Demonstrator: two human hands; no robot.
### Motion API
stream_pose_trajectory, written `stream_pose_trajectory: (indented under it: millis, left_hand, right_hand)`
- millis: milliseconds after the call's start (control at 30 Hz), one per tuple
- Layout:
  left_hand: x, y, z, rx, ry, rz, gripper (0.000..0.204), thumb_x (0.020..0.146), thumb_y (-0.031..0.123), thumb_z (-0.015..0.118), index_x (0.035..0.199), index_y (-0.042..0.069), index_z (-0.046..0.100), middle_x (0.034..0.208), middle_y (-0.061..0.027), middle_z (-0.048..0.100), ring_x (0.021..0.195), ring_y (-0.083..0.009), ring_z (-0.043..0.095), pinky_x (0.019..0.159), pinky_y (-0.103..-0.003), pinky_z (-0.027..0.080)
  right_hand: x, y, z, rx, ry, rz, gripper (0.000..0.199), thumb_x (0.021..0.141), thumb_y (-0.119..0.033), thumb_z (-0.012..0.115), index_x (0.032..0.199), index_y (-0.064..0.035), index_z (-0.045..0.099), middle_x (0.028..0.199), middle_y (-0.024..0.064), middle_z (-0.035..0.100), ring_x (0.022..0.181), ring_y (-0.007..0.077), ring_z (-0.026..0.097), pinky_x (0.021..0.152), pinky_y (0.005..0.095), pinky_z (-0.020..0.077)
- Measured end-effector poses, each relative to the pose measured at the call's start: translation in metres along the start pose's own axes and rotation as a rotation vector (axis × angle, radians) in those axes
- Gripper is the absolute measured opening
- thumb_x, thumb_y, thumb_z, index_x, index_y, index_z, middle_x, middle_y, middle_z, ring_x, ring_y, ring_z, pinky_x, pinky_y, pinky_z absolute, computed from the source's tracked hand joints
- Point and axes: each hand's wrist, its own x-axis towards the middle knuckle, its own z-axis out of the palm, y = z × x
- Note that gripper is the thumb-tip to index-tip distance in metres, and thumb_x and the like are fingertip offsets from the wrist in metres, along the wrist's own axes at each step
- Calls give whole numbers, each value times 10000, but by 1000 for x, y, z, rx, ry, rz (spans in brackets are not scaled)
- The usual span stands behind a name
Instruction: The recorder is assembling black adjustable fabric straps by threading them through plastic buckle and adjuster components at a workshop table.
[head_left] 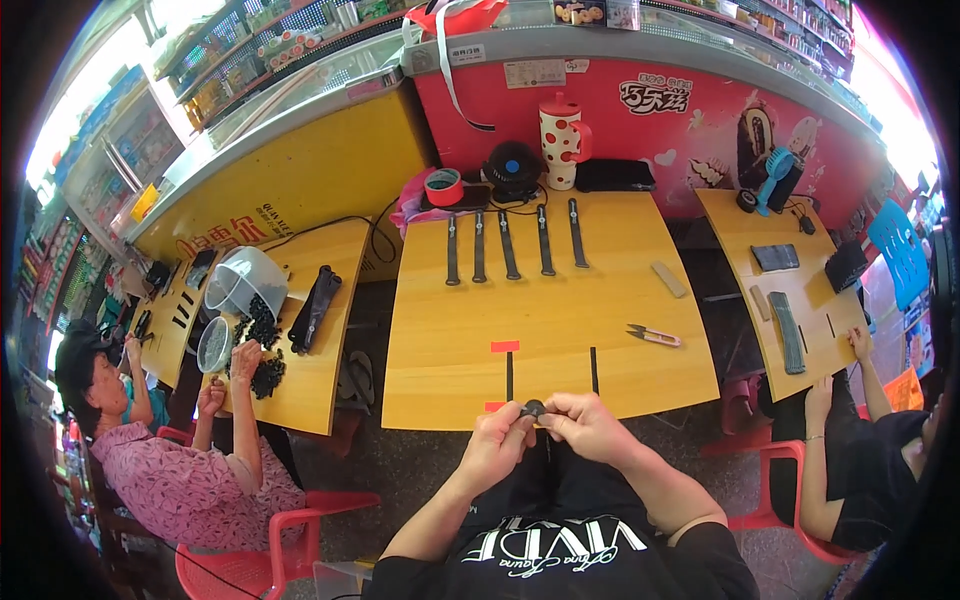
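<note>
Together the left hand (497, 437) and right hand (583, 425) pinch 1 small black piece (533, 408) between closed fingertips, just off the near edge of the yellow surface (560, 330). It looks light and probably soft or rubbery; it is too small to tell. Gripping its 2 ends suits it.

snips (654, 336) on table (560, 300) (right side), straps (510, 244) behind
</note>
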Motion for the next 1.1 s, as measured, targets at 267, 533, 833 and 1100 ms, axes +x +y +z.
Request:
stream_pose_trajectory:
  millis: [267,533,833,1100]
  left_hand:
    - [-28,-20,-57,-259,-16,-434,218,979,126,472,862,-1,605,587,18,518,482,-46,430,450,-193,334]
    - [-5,5,-9,-517,-70,-131,240,1004,166,438,1046,-12,593,679,-53,557,504,-93,466,462,-199,365]
    - [-6,14,2,-460,-60,-45,229,1013,160,431,1076,4,586,702,-24,564,527,-60,474,482,-181,378]
    - [-8,17,4,-326,-23,-6,183,999,126,456,1049,9,588,684,-7,555,519,-51,467,468,-184,376]
  right_hand:
    - [-80,-61,-110,877,470,-855,189,927,-92,484,754,-118,413,581,-14,300,472,56,285,402,209,237]
    - [-19,-19,11,-134,224,-288,108,835,-58,686,893,-12,607,711,58,600,595,111,574,530,269,439]
    - [-14,-21,8,-581,429,-497,135,820,-98,703,840,-12,600,669,97,563,520,222,551,456,310,409]
    - [-14,-23,5,-608,419,-545,153,817,-127,704,772,-31,593,617,81,523,497,240,530,432,329,385]
